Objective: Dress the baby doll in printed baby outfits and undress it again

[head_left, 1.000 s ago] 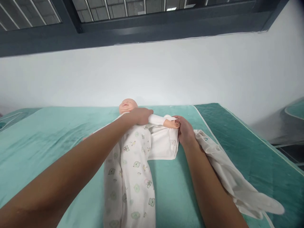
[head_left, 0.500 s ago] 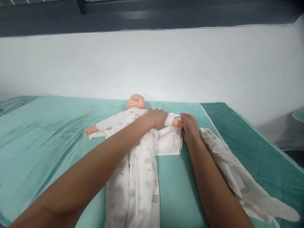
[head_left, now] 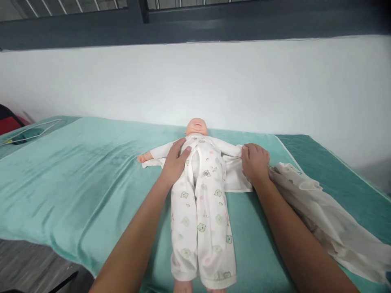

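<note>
A baby doll [head_left: 210,175] lies on its back, head toward the wall, dressed in white trousers with a green animal print that reach up to its chest, over a white long-sleeved top [head_left: 226,146]. My left hand [head_left: 175,163] rests on the chest at the left edge of the printed clothing, thumb apart from the fingers. My right hand [head_left: 255,162] is closed around the cuff end of the doll's right-hand sleeve; the doll's hand there is hidden. A flap of white cloth [head_left: 236,175] lies spread beneath that arm.
A crumpled white garment [head_left: 324,207] lies by my right forearm. The teal bed cover [head_left: 91,175] extends left to an edge above a dark floor [head_left: 39,264]. A white wall [head_left: 195,81] stands behind. A red and black object [head_left: 10,122] is at far left.
My left hand has gone from the doll's right-hand upper sleeve to the left of its chest. My right hand now covers the doll's hand, which showed before. The view has shifted left.
</note>
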The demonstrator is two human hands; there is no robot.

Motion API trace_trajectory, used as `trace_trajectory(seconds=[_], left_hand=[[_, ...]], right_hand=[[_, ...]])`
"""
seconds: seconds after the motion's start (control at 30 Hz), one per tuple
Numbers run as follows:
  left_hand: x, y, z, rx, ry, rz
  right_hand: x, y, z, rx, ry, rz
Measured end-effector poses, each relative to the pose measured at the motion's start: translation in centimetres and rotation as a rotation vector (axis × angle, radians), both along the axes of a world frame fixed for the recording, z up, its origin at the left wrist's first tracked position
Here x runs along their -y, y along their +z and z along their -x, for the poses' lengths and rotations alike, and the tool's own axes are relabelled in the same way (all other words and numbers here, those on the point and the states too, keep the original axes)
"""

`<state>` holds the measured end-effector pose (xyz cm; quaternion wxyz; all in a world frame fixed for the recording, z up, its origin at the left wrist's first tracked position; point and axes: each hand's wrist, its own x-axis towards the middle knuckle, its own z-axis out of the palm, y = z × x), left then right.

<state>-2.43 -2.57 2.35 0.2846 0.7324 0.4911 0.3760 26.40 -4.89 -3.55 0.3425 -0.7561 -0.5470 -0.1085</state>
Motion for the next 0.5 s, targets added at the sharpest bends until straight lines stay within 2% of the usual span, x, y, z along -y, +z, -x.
trace_trajectory(seconds=[0.1, 0.17, 0.27, 0.37, 0.5], left_hand=[[-0.8, -1.2, 0.7, 0.144, 0.004, 0.116], [-1.6, -1.8, 0.8, 0.25, -0.005, 0.132], [-2.6, -2.4, 0.7, 0.395, -0.011, 0.137], [-3.2, -3.0, 0.7, 0.479, -0.008, 0.145], [-3.2, -3.3, 0.8, 0.512, -0.02, 0.152]], right_hand=[[0.8, 1.0, 2.0, -0.011, 0.148, -0.112], [1.1, 1.7, 4.1, -0.17, 0.324, -0.172], [0.5, 2.5, 7.1, -0.453, 0.529, -0.145], [-1.0, 3.0, 8.9, -0.56, 0.606, -0.093], [-2.6, 3.5, 9.4, -0.629, 0.604, -0.051]])
